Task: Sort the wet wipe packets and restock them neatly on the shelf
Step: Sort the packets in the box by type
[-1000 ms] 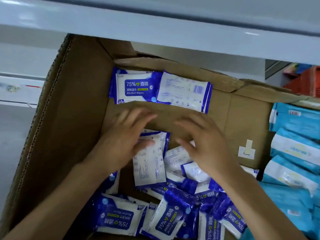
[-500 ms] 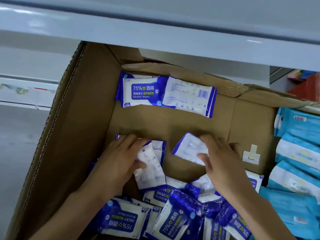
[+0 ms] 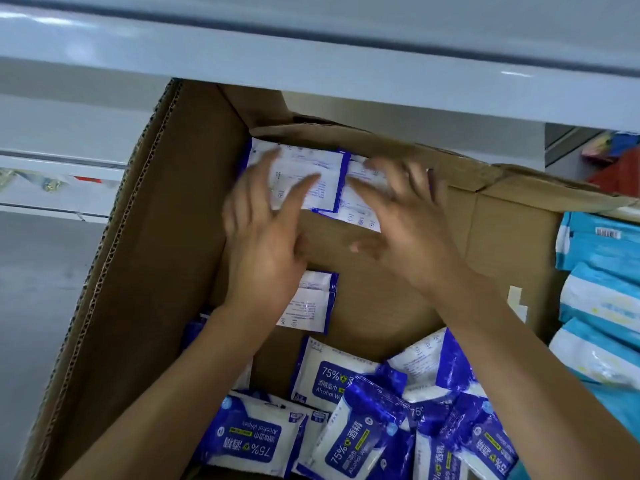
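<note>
Wet wipe packets (image 3: 304, 178) stand at 12 o'clock in the cardboard box (image 3: 156, 271).
Left hand (image 3: 263, 230) and right hand (image 3: 405, 216) press them with spread fingers; loose packets (image 3: 363, 410) lie at 6 o'clock.

A: We're looking at a big open cardboard box (image 3: 149, 306) filling the middle of the frame, tucked under a pale shelf edge (image 3: 311, 67) along the top.

B: Yep, and loose blue-and-white wipe packets (image 3: 360, 434) lie piled on its floor, lower centre.
</note>
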Tool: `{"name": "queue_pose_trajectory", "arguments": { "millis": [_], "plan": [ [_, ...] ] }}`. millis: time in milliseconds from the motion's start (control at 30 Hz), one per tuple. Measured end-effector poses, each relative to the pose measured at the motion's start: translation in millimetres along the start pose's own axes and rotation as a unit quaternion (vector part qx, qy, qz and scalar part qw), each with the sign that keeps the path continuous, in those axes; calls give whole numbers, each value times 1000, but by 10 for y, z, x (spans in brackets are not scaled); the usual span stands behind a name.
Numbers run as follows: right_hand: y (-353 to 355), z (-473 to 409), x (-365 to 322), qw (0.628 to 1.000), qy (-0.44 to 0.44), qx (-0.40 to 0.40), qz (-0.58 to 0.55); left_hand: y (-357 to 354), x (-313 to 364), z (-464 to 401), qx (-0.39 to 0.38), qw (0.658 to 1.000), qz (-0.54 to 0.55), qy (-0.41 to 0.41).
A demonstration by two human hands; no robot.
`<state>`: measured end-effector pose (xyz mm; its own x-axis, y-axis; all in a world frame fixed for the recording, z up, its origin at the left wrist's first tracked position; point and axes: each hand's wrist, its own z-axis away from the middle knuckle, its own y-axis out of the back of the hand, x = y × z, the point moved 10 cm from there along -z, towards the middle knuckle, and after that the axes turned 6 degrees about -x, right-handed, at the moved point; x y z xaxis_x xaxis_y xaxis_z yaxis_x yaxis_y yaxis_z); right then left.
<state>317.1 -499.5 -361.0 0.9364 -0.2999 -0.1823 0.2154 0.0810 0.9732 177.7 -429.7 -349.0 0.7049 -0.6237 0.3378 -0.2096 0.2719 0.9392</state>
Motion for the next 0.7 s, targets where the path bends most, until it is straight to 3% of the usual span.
{"name": "queue_pose_trajectory", "arguments": {
  "millis": [67,200,333,400,433,500,567,633,700],
  "plan": [
    [-119,85,-6,1000,14,7,28,-129,23,-93,-35,997,-15,-64],
    [-57,24,124,997,10,71,-30,-116,-67,-370,-28,995,-72,-69],
    [97,120,167,993,-16,83,-85,41,-56,-379,2,997,-64,-50],
    [205,364,198,986,-15,88,-139,61,10,-153,-18,996,-39,-82],
    [184,513,221,984,-20,46,-169,11,51,17,-60,992,-16,-109],
    [-132,890,292,969,-41,-135,-202,-243,50,388,-198,969,-21,-146],
    [-427,1375,270,950,-21,-280,-140,-488,-74,732,-284,944,-64,-156],
    [-572,1714,275,948,-3,-306,-91,-537,-184,870,-279,948,-50,-144],
    [-545,1807,335,960,-28,-266,-77,-444,-241,842,-229,965,-11,-128]
  ]
}}
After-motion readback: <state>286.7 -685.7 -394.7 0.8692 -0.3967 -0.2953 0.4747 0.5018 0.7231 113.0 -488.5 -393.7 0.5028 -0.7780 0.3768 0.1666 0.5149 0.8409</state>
